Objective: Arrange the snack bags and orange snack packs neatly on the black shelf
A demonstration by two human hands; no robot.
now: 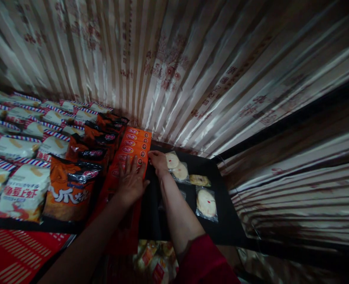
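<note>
A column of overlapping orange packets (130, 150) with oval logos runs along the display, turning to darker red near me. My left hand (131, 181) lies flat on these packets, fingers spread. At their right edge is my right hand (159, 161), fingers curled and fingertips against the edge of an orange packet; the exact grip is partly hidden. Just right of that hand, clear-wrapped round pale cakes (180, 171) rest on a black board (224, 205). A narrow yellowish packet (199, 180) and another wrapped round cake (206, 203) lie farther right.
On the left stand rows of white snack bags (23, 193) and orange-and-black snack bags (70, 189). A red slatted crate (17, 256) is at the lower left. Below the board are more small packages (156, 258). Pleated printed sheeting (168, 71) hangs behind, with a dark bar (281, 128) crossing at right.
</note>
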